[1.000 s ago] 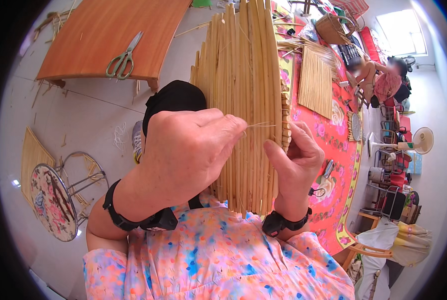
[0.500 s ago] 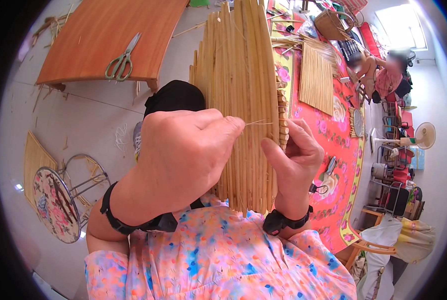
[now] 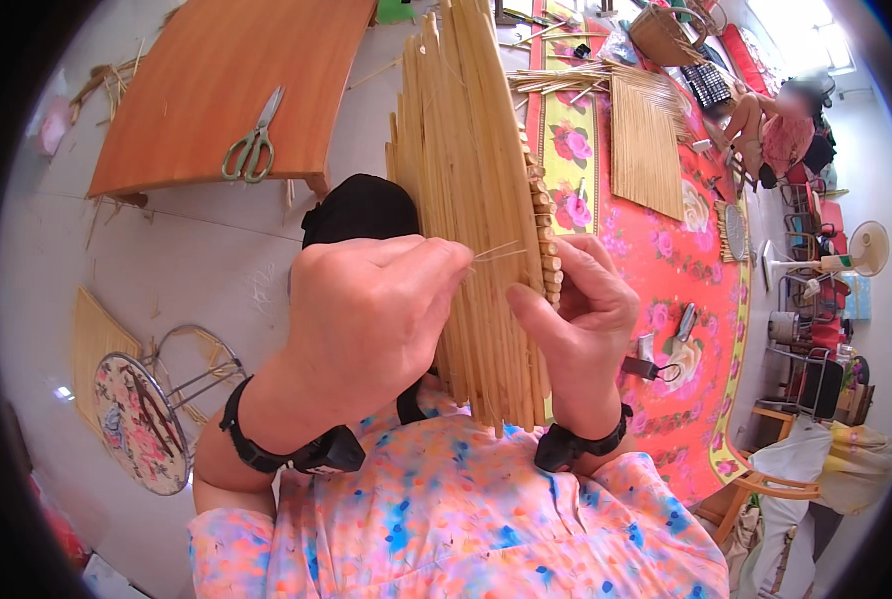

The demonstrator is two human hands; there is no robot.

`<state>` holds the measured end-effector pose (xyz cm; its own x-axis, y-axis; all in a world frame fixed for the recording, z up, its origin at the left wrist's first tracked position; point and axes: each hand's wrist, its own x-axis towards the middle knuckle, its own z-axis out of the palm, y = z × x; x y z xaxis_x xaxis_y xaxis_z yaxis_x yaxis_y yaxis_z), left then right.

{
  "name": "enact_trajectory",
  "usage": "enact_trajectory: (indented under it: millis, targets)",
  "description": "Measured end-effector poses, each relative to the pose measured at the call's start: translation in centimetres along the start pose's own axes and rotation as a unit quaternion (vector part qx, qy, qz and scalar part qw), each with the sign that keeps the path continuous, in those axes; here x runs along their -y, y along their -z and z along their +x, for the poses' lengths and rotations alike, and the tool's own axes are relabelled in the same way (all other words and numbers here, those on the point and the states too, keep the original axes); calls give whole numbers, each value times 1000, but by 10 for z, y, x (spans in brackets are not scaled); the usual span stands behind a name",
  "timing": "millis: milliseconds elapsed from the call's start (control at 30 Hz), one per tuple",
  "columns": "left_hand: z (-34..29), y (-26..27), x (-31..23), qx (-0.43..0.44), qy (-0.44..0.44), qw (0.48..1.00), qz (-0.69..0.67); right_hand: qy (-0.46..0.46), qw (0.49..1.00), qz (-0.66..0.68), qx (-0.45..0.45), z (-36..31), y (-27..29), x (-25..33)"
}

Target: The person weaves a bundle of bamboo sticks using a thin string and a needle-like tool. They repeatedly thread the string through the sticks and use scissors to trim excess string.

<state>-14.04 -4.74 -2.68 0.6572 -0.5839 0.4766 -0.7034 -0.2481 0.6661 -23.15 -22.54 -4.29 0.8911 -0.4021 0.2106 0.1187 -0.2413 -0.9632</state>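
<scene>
A thick panel of pale yellow reed stalks (image 3: 471,160) stands lengthwise before me, its near end close to my lap. Round cut stalk ends (image 3: 547,240) line its right edge. My right hand (image 3: 597,329) grips that edge, thumb on the face and the other fingers bent round the side. Over the panel's middle, my left hand (image 3: 371,314) is closed in a pinch at the root of a thin pale strand (image 3: 496,252). Its two fine ends point right across the stalks toward my right thumb.
Green-handled scissors (image 3: 254,140) lie on an orange-brown table (image 3: 206,60) at far left. A round stool (image 3: 126,409) stands at left. On the red floral mat (image 3: 655,419) at right lies another reed panel (image 3: 645,145). Another person (image 3: 780,130) sits beyond, near a fan (image 3: 865,250).
The top of the reed panel has leaned slightly left. My left hand has shifted slightly left and down with the strand, whose ends look more spread. My right hand keeps its grip.
</scene>
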Motion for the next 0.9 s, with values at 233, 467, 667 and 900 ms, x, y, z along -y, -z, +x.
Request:
enact_trajectory:
  millis: [233,467,667,900]
  targets:
    - [4,7,3,19,-15,1000,-1,-2,999,35,-18,-1,-9,-2]
    - [4,16,-9,47,91,995,-16,32,999,-17,-13,-2,-13,-6]
    - [2,27,-20,69,166,983,17,16,999,30,8,-5,-21,0]
    - [-6,25,-11,61,96,992,64,108,993,37,-23,-2,-28,-11]
